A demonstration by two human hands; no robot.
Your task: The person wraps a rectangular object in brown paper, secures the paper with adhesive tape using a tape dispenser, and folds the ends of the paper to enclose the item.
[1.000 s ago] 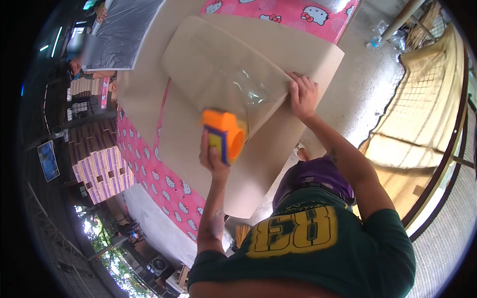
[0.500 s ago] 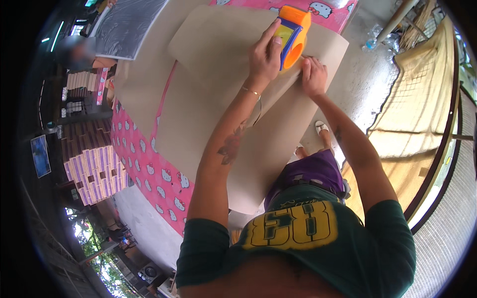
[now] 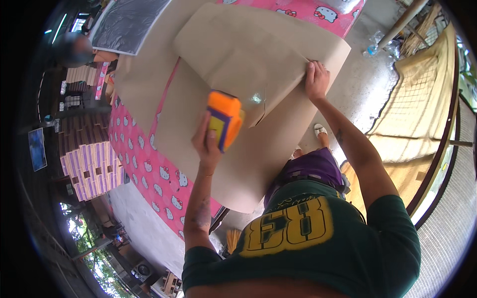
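Observation:
My left hand (image 3: 207, 141) grips an orange tape dispenser (image 3: 224, 116) with a blue-edged yellow label, held over the left part of the brown paper. My right hand (image 3: 317, 80) is closed at the right end of the fold, its thumb and fingers on the edge of the folded flap. The large brown paper sheet (image 3: 238, 184) lies on the table with its upper part folded into a flat flap (image 3: 258, 44). A glossy strip of clear tape (image 3: 256, 98) catches light on the flap near the fold. The dispenser's underside is hidden.
A pink patterned cover (image 3: 149, 164) shows around the paper. At the far left lies a dark plastic-wrapped panel (image 3: 126, 27), with a person (image 3: 74, 49) beside it. Stacked boxes (image 3: 94, 164) stand left of the table. A yellowish net curtain (image 3: 417, 114) hangs on the right.
My left hand has brought the tape dispenser down and left, away from the right hand. Clear tape now shows on the flap. My right hand remains at the fold's right end.

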